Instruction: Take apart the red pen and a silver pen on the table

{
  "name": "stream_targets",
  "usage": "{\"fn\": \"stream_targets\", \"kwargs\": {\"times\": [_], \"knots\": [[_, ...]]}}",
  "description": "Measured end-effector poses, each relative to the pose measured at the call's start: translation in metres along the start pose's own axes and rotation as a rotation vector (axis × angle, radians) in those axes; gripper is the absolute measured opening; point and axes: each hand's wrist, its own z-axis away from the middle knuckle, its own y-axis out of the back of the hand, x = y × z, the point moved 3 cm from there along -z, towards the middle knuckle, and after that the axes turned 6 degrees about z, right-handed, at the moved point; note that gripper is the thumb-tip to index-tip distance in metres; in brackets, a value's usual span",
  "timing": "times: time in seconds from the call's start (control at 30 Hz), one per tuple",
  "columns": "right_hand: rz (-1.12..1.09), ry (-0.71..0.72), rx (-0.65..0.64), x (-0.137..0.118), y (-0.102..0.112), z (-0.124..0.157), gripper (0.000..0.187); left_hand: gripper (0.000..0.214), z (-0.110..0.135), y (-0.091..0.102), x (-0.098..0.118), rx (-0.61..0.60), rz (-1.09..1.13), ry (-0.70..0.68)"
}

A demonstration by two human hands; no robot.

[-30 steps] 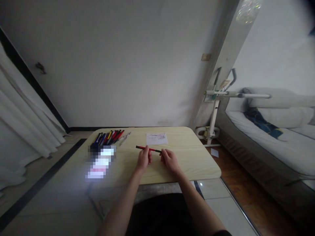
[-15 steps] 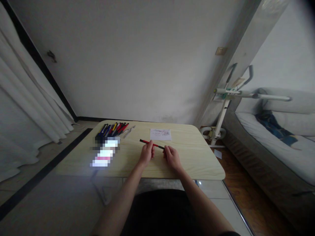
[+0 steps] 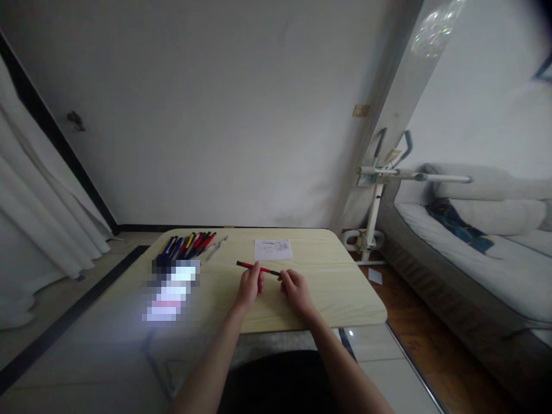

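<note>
A slim red pen (image 3: pixel 266 270) with black ends is held level over the wooden table (image 3: pixel 345 302). My left hand (image 3: pixel 249 286) is closed around its red middle, thumb on top. The fingers of my right hand (image 3: pixel 297 290) pinch the black end on the right. Just beyond the pen, a small white paper (image 3: pixel 273 250) with dark marks lies flat. To the left is a pile of pens (image 3: pixel 190 244) in black, blue, red and yellow, with thin clear-looking pens (image 3: pixel 217 247) beside it. Whether the pen's cap is loose cannot be made out.
A bright, pixelated patch (image 3: pixel 172 292) covers the table's left side. Behind stands a plain wall (image 3: pixel 237 144); a white curtain (image 3: pixel 38 190) hangs at left. On the right are a white exercise machine (image 3: pixel 371 215) and a grey sofa or bed (image 3: pixel 474 270).
The camera view has tilted upward and turned slightly right, so the table sits lower and further left in the picture. Both hands keep nearly the same grip on the pen.
</note>
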Motion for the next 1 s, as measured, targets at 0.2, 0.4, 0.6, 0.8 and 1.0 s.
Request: {"fn": "stream_targets", "kwargs": {"times": [0.2, 0.4, 0.6, 0.8, 1.0], "knots": [[-0.008, 0.006, -0.003, -0.004, 0.003, 0.001, 0.038, 0.045, 0.001, 0.000, 0.001, -0.006, -0.002, 0.004], [-0.050, -0.010, -0.014, -0.001, 0.001, -0.001, 0.034, 0.046, 0.000, 0.001, 0.000, -0.005, -0.002, -0.009], [-0.125, -0.036, 0.003, 0.006, -0.002, -0.002, 0.034, 0.046, -0.001, 0.002, -0.002, 0.007, -0.004, 0.010], [0.016, 0.055, 0.140, -0.004, 0.003, -0.007, 0.032, 0.047, -0.001, 0.002, -0.002, 0.025, 0.040, 0.039], [0.121, -0.005, 0.074, -0.006, -0.003, -0.009, 0.047, 0.048, -0.001, 0.003, -0.002, 0.022, 0.051, 0.006]]}}
